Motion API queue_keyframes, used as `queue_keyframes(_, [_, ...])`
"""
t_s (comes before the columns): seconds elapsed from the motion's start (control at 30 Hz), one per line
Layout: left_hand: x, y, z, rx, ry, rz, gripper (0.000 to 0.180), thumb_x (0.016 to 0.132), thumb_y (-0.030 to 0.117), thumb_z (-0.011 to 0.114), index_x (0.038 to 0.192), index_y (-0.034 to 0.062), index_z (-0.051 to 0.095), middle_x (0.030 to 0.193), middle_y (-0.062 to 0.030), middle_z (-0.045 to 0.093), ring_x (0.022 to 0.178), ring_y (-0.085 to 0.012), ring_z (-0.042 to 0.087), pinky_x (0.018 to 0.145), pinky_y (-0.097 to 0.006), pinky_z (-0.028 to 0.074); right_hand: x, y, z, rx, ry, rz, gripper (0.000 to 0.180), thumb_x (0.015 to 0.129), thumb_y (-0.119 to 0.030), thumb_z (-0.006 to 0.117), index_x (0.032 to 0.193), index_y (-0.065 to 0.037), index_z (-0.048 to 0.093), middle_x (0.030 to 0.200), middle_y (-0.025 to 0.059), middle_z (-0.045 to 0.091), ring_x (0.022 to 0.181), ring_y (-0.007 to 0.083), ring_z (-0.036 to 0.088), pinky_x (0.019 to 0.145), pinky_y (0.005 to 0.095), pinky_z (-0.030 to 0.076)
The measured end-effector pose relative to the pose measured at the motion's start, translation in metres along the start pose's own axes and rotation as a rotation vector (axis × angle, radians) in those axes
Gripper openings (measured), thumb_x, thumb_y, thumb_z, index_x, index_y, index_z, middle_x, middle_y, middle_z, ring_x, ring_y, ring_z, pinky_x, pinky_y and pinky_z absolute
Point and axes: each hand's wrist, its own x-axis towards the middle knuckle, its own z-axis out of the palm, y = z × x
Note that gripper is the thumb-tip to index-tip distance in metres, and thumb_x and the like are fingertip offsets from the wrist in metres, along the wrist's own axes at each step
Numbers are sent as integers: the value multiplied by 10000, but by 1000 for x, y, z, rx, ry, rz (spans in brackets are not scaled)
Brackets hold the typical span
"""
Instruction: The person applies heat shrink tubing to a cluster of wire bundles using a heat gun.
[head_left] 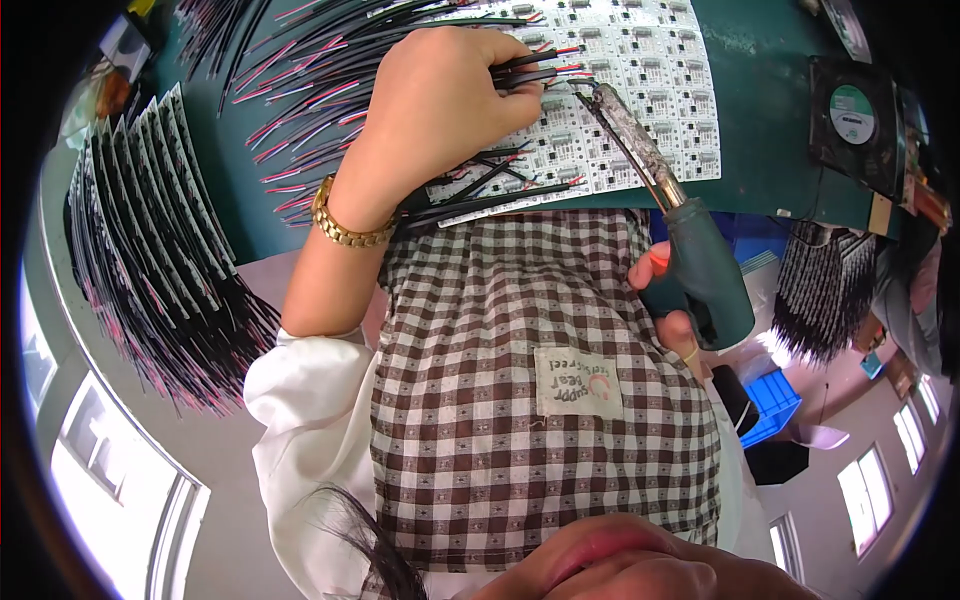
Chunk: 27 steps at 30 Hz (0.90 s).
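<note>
My left hand (450, 95) is closed over a white panel of small circuit boards (690, 130), pinching a black cable (530, 76) whose thin stripped wires point right. My right hand (672, 310) grips the dark green handle of a soldering iron (705, 260), its fingers partly hidden behind it. The crusted metal end of the iron reaches up and left, its tip close beside the wire ends. Several black cables (310, 95) with red and white wire ends fan out left of the panel. Others lie across its near edge, below my left hand.
A green work mat (755, 110) lies under the panel. At the left hangs a row of board strips with black cables (150, 220). On the right are a black box with a round label (852, 112), another hanging bundle of cables (828, 290) and a blue crate (772, 408).
</note>
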Motion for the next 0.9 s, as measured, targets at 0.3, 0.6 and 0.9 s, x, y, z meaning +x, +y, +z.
queue_keyframes(0.3, [-4,4,3,66,53,-5,238,697,188,687,857,12,679,653,-89,637,530,-151,587,551,-258,466,3,6,1,-71,-23,-14,570,710,-541,692,942,-39,557,871,37,536,775,136,486,690,262,383])
queue_keyframes(0.6, [-3,3,5,67,67,21,221,693,191,686,836,22,678,651,-80,634,548,-153,605,559,-256,465,4,7,4,-26,8,-61,549,729,-508,673,949,-21,548,849,48,533,747,138,475,662,259,371])
queue_keyframes(0.9, [-2,3,8,44,114,38,188,661,213,655,776,68,685,633,-87,623,558,-270,594,538,-353,475,2,-2,-4,-125,-33,9,480,741,-461,699,920,-35,568,868,50,540,757,150,473,684,274,377])
